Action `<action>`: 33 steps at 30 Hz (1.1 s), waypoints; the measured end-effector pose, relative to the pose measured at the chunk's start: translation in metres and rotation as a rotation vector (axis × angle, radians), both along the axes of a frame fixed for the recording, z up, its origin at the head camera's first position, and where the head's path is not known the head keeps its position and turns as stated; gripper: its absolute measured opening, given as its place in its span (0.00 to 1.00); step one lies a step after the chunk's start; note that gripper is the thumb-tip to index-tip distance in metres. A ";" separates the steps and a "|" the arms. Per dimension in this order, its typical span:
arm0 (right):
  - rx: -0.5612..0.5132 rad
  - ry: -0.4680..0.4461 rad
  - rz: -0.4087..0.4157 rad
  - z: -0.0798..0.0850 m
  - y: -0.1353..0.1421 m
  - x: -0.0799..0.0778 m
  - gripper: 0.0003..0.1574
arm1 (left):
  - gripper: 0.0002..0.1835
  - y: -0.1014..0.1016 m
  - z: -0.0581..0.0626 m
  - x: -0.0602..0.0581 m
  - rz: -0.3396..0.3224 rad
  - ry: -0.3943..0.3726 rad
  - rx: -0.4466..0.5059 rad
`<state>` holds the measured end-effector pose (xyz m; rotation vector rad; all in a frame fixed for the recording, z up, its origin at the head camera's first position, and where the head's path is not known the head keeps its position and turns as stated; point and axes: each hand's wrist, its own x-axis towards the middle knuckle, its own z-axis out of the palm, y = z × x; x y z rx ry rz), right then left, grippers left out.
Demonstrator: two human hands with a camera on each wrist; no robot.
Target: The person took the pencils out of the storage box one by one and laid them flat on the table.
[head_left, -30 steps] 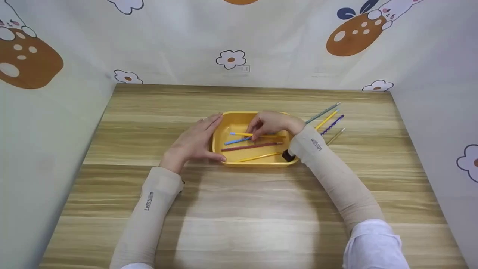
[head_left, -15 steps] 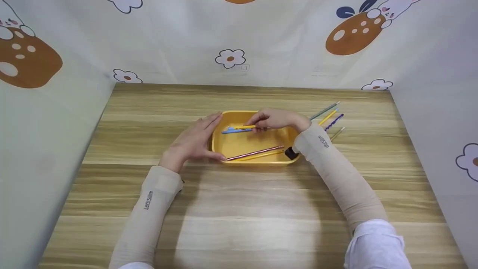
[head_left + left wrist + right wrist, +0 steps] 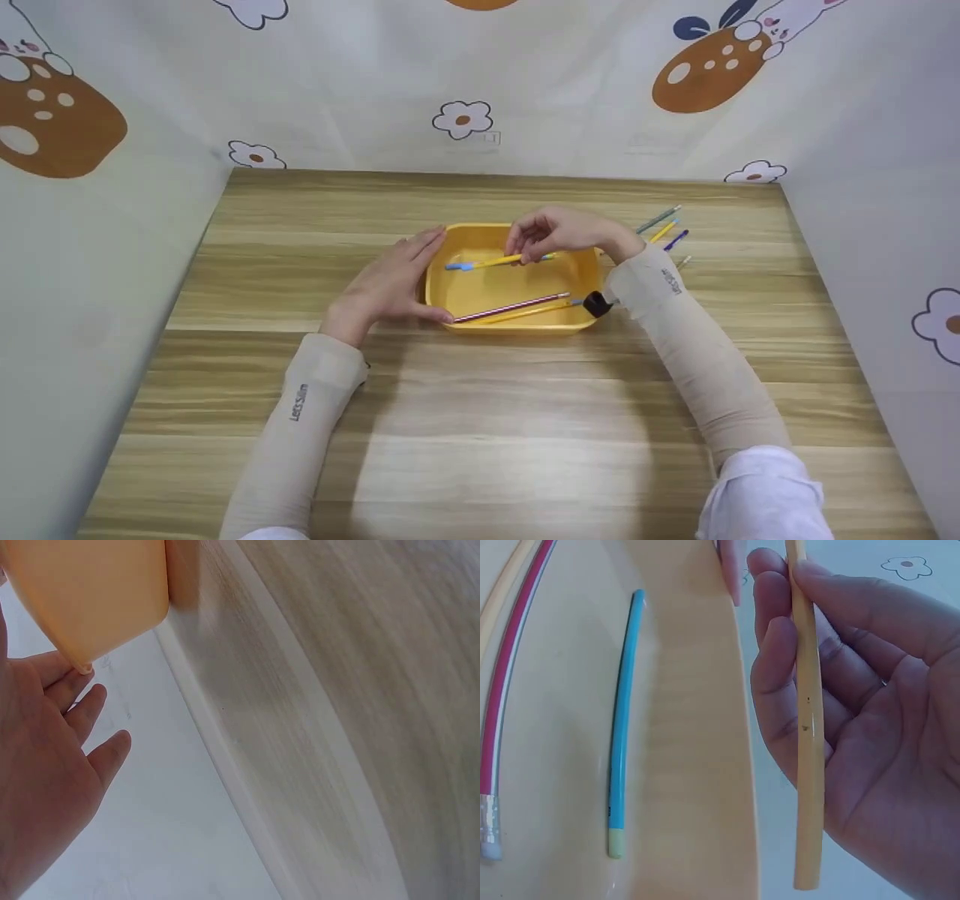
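Observation:
My right hand (image 3: 559,232) pinches a yellow pencil (image 3: 495,262) between thumb and fingertips, over the back of the yellow plastic tray (image 3: 517,330). Held lengthwise, the pencil points its blue end left; its plain end (image 3: 808,870) faces the camera in the right wrist view. A blue pencil (image 3: 624,712) with a pale green end lies in the tray below. Along the tray's front wall rest a dark red striped pencil (image 3: 514,307) and another yellow pencil (image 3: 538,310). My left hand (image 3: 386,285), fingers extended and thumb spread, touches the tray's left end.
Several pencils lie on the wooden table (image 3: 495,427) to the right of the tray, among them a grey-green one (image 3: 660,218) and a purple one (image 3: 676,240), partly hidden by my right forearm. Printed cloth walls (image 3: 360,75) surround the table.
My right hand has risen and shifted right with the yellow pencil. The blue pencil has gone to the tray's back and the striped one to its front. My left hand has stayed put.

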<state>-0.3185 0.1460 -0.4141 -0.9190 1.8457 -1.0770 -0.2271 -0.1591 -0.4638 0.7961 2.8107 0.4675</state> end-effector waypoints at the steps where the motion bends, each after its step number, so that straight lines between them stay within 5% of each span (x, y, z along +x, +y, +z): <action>1: 0.003 0.009 -0.001 0.001 0.001 0.001 0.15 | 0.70 0.000 0.000 0.000 -0.002 0.002 -0.003; 13: 0.024 0.114 -0.043 0.014 0.027 0.001 0.18 | 0.70 -0.002 -0.002 0.001 0.005 -0.014 0.001; 23: -0.068 0.179 -0.092 0.017 0.061 0.000 0.14 | 0.71 0.000 0.001 0.000 0.005 -0.015 -0.003; 33: -0.112 0.166 -0.204 0.015 0.098 -0.002 0.15 | 0.71 0.000 0.000 -0.001 -0.006 -0.016 -0.010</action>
